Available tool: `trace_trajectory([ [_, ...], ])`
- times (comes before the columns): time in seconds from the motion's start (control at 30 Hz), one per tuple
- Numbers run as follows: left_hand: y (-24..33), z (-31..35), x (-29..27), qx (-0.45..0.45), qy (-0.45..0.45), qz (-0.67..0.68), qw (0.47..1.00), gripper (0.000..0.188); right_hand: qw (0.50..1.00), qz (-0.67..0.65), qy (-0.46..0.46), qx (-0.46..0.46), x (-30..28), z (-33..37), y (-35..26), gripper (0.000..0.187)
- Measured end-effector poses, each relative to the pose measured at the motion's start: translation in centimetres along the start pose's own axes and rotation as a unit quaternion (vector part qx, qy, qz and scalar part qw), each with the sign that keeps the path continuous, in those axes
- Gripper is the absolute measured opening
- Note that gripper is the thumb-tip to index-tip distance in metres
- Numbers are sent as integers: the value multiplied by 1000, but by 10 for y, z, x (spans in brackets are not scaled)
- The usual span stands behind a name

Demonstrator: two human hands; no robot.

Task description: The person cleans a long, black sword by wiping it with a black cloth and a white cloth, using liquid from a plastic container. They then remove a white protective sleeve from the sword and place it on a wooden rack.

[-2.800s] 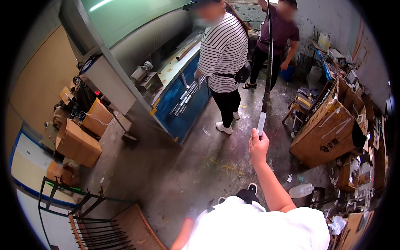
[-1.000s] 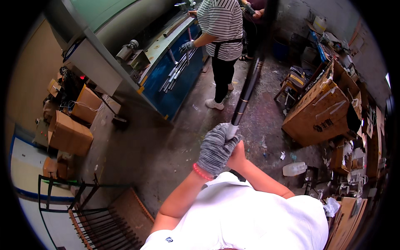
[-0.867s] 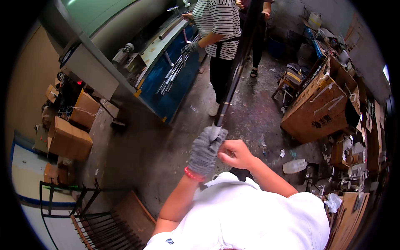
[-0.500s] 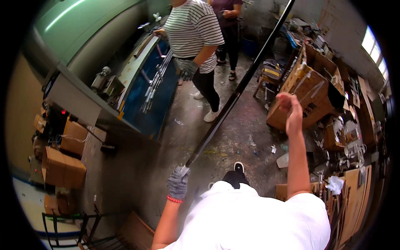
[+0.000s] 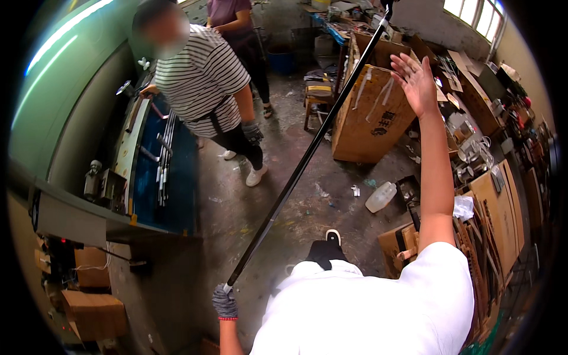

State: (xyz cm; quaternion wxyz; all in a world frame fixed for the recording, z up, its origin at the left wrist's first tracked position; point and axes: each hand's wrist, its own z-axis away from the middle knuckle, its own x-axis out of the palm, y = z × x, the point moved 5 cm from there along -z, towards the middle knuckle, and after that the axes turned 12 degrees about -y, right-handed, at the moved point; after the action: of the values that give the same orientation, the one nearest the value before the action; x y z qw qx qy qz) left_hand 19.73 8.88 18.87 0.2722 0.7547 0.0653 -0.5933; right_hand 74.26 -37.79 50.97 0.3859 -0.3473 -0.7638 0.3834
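My left hand (image 5: 225, 303), in a grey knitted glove with a red bracelet at the wrist, is closed around the lower end of a long thin dark pole (image 5: 297, 171). The pole slants up and away to the right, across the middle of the view. Near its far upper part, my bare right hand (image 5: 418, 87) is raised with the palm showing and the fingers stretched out. It holds nothing and stands apart from the pole.
At left, a person in a striped shirt (image 5: 204, 77) stands beside a blue-sided bench (image 5: 186, 160) bearing metal rods (image 5: 166, 157). Another person (image 5: 236, 26) is behind. A large cardboard box (image 5: 370, 127), stool (image 5: 318, 94) and plastic jug (image 5: 381, 197) stand to the right.
My view has turned right, so the bench and people appear further left. My right hand is raised higher with its fingers more spread. The left hand still grips the pole.
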Motion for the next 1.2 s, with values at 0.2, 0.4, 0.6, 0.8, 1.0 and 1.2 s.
trace_trajectory([
  [0.2, 11, -9, 8, 7, -33, 20, 999, 8, 996, -64, -28, -52, -36, -30, -35, 67],
  [0.4, 27, -17, 32, 65, 9, 32, 997, 5, 995, -6, -45, -94, -64, -33, -67, 35],
  [0.6, 8, -31, 71, -103, -3, 203, 974, 4, 990, -34, -87, -106, -67, -18, -87, 45],
  [0.8, 2, -41, 88, -180, -9, 187, 966, 5, 982, -97, -112, -119, -37, -7, -105, 42],
  [1.0, 24, -57, 102, -67, -51, 64, 994, 12, 991, -33, -94, -92, -84, -10, -99, 40],
  [1.2, 47, -70, 119, 4, -192, -38, 981, 9, 994, -24, 1, -111, -90, -12, -103, 45],
])
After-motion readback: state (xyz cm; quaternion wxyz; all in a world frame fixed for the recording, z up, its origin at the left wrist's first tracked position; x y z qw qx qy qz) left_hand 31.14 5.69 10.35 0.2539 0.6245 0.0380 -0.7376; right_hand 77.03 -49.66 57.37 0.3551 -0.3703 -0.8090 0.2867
